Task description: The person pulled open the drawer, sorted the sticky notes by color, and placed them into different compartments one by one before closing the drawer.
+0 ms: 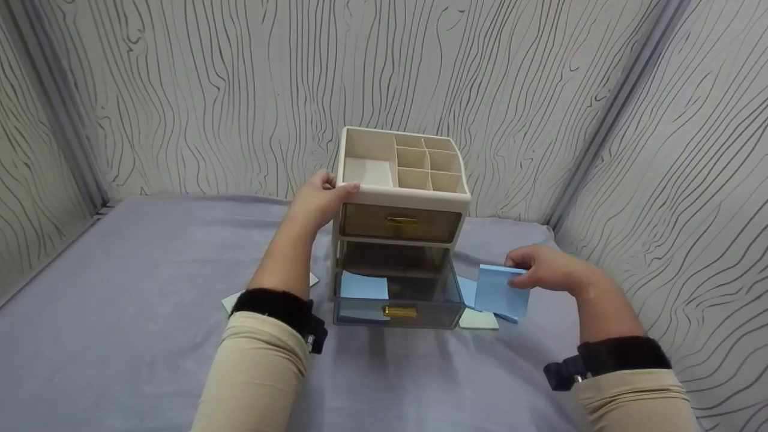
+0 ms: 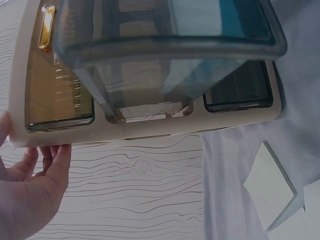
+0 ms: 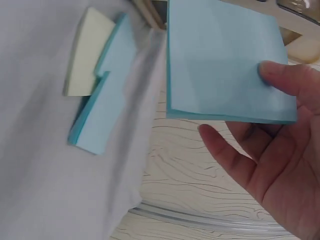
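A cream desktop drawer organizer (image 1: 408, 197) stands on the cloth, its smoky see-through drawer (image 1: 420, 312) pulled out. Inside that drawer lies a blue sticky note pad (image 1: 364, 286) at the left. My left hand (image 1: 318, 201) grips the organizer's upper left edge, thumb on the front rim and fingers round the side. To the right of the organizer, my right hand (image 1: 549, 268) pinches another blue sticky note pad (image 3: 225, 60) between thumb and fingers, held above the table. The right wrist view shows the thumb on its face; some fingertips are hidden behind it.
Right of the organizer lie more blue pads (image 3: 102, 112) and a pale green pad (image 3: 87, 55). White-looking pads (image 2: 270, 185) lie to its left, partly behind my left forearm. A lavender cloth (image 1: 150, 312) covers the table; wood-patterned walls (image 1: 240, 90) rise behind and at the sides.
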Motion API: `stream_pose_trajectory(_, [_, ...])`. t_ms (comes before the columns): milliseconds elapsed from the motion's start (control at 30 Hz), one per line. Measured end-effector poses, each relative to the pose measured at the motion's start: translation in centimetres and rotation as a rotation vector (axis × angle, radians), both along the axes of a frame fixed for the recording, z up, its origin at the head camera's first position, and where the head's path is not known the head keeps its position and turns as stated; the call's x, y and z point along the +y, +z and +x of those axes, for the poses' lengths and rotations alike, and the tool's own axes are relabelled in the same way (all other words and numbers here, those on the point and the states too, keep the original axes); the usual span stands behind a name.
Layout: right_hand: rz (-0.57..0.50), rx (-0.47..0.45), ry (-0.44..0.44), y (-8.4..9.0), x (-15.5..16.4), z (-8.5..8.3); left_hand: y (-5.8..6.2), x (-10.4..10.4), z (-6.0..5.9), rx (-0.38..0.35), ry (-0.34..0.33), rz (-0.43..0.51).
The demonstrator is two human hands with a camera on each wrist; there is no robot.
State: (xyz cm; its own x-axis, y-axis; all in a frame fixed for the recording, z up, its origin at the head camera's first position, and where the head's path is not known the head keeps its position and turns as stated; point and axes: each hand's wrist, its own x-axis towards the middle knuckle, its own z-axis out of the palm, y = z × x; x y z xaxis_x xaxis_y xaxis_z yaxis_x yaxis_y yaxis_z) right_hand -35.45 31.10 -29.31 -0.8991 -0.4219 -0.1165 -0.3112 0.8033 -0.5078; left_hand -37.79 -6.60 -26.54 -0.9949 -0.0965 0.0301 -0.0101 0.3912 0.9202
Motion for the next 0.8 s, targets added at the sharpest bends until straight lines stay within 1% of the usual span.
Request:
stream_pose_trajectory(233, [-0.049,0.073,-0.013,2.3,-1.3,0.5,-0.1,0.0,0.0,0.008,0.004,-0.002])
stream_pose_trajectory(467, [-0.096,0.2,-0.004,4.1,-2.7,1.2,-0.1,-0.1,0.1,0.002,0.005,-0.012])
stream_pose_trajectory(700, [-0.221,0.312,0.042,5.0,-5.7,1.5,-0.1,-0.2,0.0,0.012,-0.003,-0.001])
stream_pose_trajectory(800, [-0.23,0.335,0.081,4.9,-7.3,1.4,-0.1,-0.2,0.0,0.031,-0.012,-0.02])
